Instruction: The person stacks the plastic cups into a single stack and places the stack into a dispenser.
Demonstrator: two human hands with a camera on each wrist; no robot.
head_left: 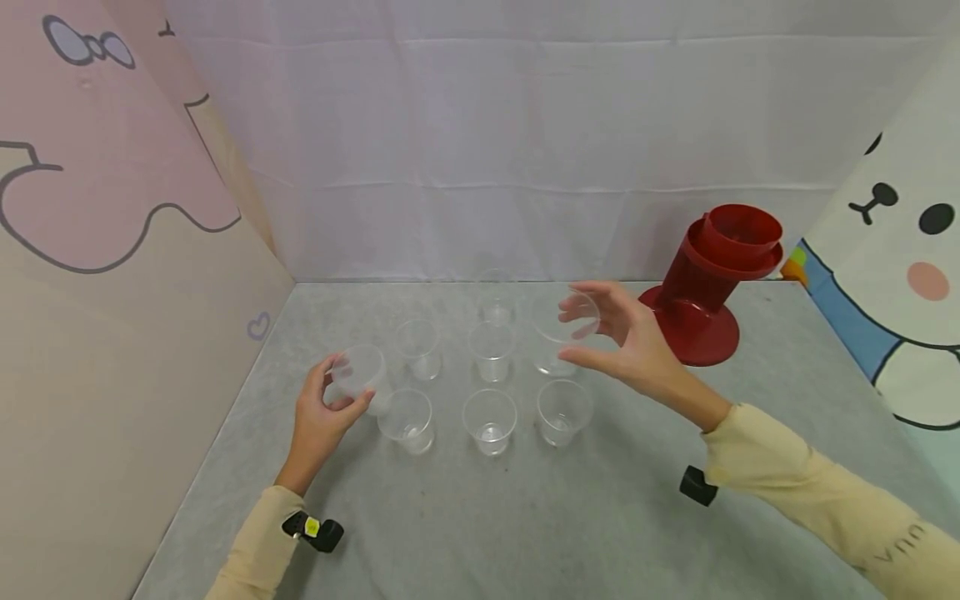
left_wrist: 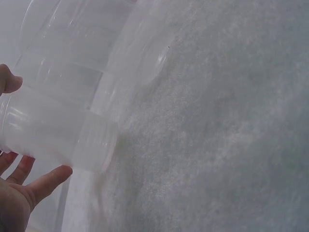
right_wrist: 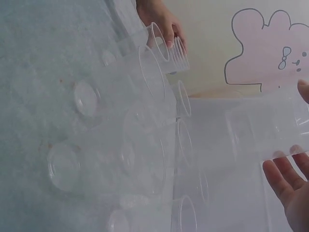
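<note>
Nearest the front edge of the grey table [head_left: 525,517], two cream sleeves come in from the near corners, each with a small black wrist device beside it. Just beyond them stands a front row of three clear plastic cups [head_left: 489,421], upright and apart from each other, near the middle of the table.

At the left end of that row the left hand [head_left: 321,417] holds a clear cup [head_left: 360,371] lifted off the table and tipped on its side. Its thumb and fingers are curled round the cup's wall; in the left wrist view the thumb tip sits on one side of the cup [left_wrist: 58,133] and the fingers [left_wrist: 46,183] lie under it.

Behind the front row is a second row of upright cups [head_left: 491,350], and one more cup [head_left: 497,304] stands farther back, toward the far edge.

The right hand [head_left: 626,337] is raised above the right end of the second row and holds another clear cup [head_left: 564,317], tilted, its mouth toward the camera. The fingers are spread and lightly curved over the rim, the thumb beneath. The right wrist view shows this cup [right_wrist: 270,128] lying between fingertips above and fingers [right_wrist: 282,181] below.

Near the far right corner a dark red cup dispenser [head_left: 705,283] rests on its round base, leaning, just beyond the right hand. White cloth hangs behind the far edge, with cartoon panels along both sides.
</note>
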